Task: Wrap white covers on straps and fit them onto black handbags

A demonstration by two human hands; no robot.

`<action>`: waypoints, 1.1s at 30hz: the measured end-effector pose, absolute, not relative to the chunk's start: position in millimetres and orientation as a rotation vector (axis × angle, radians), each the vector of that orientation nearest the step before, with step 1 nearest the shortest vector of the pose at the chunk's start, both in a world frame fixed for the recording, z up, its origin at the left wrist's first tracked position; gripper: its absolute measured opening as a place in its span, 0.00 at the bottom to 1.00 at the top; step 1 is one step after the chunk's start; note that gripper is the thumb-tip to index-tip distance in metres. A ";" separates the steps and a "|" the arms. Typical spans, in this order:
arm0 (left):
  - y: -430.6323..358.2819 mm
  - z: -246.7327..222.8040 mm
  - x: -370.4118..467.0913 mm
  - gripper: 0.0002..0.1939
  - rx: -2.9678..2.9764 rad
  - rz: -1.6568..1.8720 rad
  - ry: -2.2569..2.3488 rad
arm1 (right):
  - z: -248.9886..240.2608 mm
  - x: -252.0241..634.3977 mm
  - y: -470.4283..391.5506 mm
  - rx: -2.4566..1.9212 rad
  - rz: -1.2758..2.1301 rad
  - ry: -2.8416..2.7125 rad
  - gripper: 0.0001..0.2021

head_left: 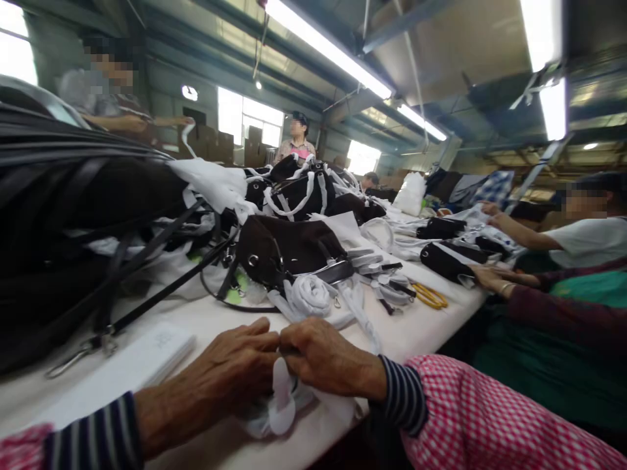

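My left hand (230,375) and my right hand (326,356) meet fingertip to fingertip at the near edge of a white table (431,326). Both pinch a crumpled piece of white wrapping material (284,408) that bunches under my palms. What lies inside the wrap is hidden. Just beyond my hands sits a dark brown bag (289,251) with metal rings and a black strap. White rolled wrapping (311,297) lies in front of it.
A large black bag (59,222) fills the left. More bags wrapped in white strips (304,189) pile up farther back. Yellow-handled scissors (430,296) lie at the right. A co-worker's hand (490,277) rests on the table's right edge; other people stand behind.
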State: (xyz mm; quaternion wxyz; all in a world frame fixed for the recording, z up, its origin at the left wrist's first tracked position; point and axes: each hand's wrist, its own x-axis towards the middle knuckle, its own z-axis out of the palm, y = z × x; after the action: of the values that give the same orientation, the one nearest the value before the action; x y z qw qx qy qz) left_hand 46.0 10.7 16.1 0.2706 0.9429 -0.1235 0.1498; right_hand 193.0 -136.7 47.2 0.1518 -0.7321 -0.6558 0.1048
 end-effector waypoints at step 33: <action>6.5 -0.6 39.2 0.11 2.833 0.478 -0.156 | 52.7 180.3 -144.1 -2.039 0.414 -1.583 0.05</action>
State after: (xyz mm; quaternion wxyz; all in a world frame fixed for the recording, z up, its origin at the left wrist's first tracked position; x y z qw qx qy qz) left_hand 39.2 6.5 -0.6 0.1318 0.9760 -0.0538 0.1647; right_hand 180.3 -144.1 52.7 0.2603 -0.7530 -0.5847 0.1528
